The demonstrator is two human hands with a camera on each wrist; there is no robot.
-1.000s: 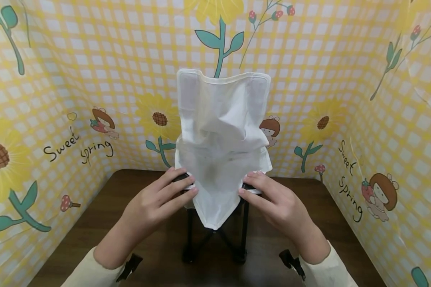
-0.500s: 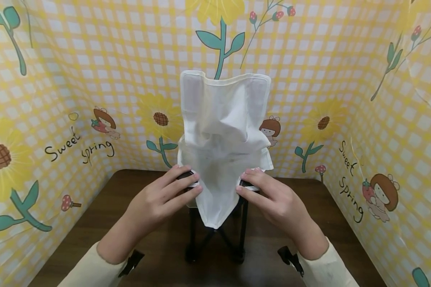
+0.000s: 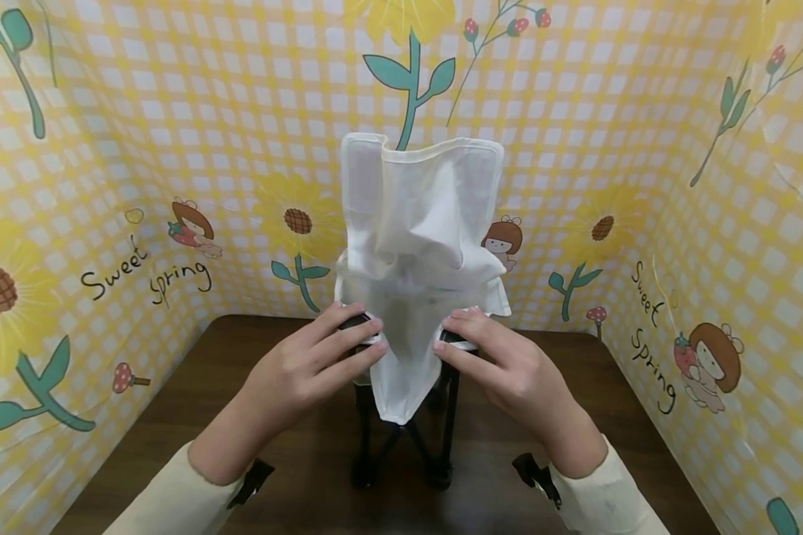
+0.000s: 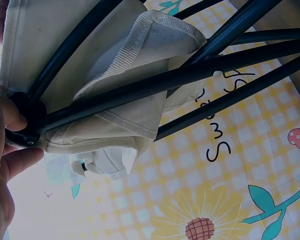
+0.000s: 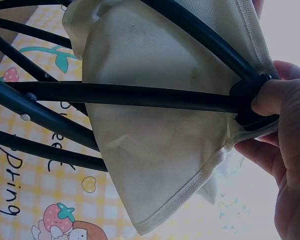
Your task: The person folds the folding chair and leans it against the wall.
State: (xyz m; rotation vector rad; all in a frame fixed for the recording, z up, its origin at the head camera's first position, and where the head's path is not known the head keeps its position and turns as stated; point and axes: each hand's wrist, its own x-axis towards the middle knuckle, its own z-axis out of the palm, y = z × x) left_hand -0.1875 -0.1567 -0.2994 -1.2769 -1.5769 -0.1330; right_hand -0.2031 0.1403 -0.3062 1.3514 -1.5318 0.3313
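A small folding chair stands upright in the head view, with a white fabric seat and back [image 3: 435,193] on a black tube frame [image 3: 450,416]. The seat cloth sags into a point between the two hands. My left hand [image 3: 321,357] grips the black joint at the seat's left front corner; the left wrist view shows the thumb on that black joint [image 4: 27,117]. At the opposite front corner, my right hand [image 3: 502,357] grips the matching joint [image 5: 247,102], its thumb pressed on the plastic. Crossed black tubes [image 4: 140,92] run under the folded cloth.
The chair's feet [image 3: 363,474] rest on a dark brown wooden table [image 3: 241,416]. Yellow checked cloth [image 3: 174,111] with flowers and cartoon figures hangs behind and on both sides. Black straps [image 3: 250,483] hang near each pale sleeve [image 3: 187,490].
Both hands have moved slightly closer together, my left hand moving right and my right hand left. The chair has narrowed between them, and its legs stand nearer each other.
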